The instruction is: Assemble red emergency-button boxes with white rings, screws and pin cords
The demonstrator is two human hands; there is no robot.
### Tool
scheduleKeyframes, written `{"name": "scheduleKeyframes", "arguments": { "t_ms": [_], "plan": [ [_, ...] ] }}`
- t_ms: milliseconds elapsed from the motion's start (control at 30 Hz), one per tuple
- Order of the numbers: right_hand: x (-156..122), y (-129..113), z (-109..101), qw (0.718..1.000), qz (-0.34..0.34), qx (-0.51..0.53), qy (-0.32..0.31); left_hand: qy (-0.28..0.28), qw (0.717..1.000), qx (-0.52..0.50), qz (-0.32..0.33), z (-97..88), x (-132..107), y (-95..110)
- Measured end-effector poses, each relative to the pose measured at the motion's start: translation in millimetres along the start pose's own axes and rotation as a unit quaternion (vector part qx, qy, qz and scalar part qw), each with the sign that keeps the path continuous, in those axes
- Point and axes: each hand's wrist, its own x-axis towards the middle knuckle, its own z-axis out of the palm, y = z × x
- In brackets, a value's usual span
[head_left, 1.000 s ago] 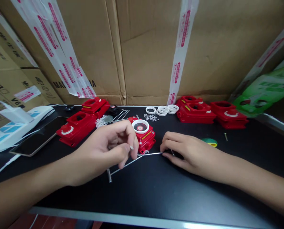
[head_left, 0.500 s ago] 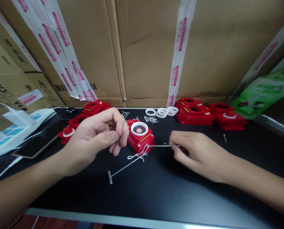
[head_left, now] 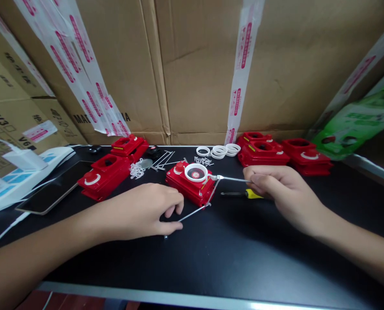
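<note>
In the head view, my left hand (head_left: 146, 211) is closed at the T-shaped handle end of a thin metal rod (head_left: 193, 213), its fingers curled over it. My right hand (head_left: 272, 185) pinches a second metal rod (head_left: 233, 178) that points left. A pale cord (head_left: 215, 187) links the far ends of the two rods. It passes the right side of a red housing (head_left: 192, 191), which has a white ring (head_left: 205, 173) on top around a dark round face. Below my right hand lies a screwdriver (head_left: 253, 194) with a yellow handle.
Red housings (head_left: 104, 176) stand at the left, with more red housings (head_left: 262, 150) at the right back. White rings (head_left: 219, 151), small screws (head_left: 204, 161), white cords (head_left: 136, 169) and T-rods (head_left: 162, 159) lie behind. A phone (head_left: 56, 187) and power strip (head_left: 1, 191) are left; cardboard (head_left: 198, 86) walls the back.
My left hand has come down and taken hold of the T-handled rod, now shifted right. My right hand has moved right and up with its rod, uncovering the screwdriver. The housing has turned slightly.
</note>
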Motion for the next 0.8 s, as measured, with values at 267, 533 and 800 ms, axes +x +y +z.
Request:
{"name": "scheduleKeyframes", "arguments": {
  "t_ms": [267,533,800],
  "plan": [
    [2.7,2.1,-7.8,0.994,-0.037,-0.092,0.034,-0.024,0.999,-0.032,-0.022,-23.1,-10.1,-0.8],
    [0.2,4.2,-5.8,0.952,-0.143,-0.270,-0.023,0.027,0.991,-0.120,0.047,-41.1,-13.6,-14.1],
    [-1.8,5.1,-4.1,0.968,-0.121,-0.216,-0.031,0.032,0.993,-0.102,0.058,-44.7,-12.5,-16.5]
  ]
}}
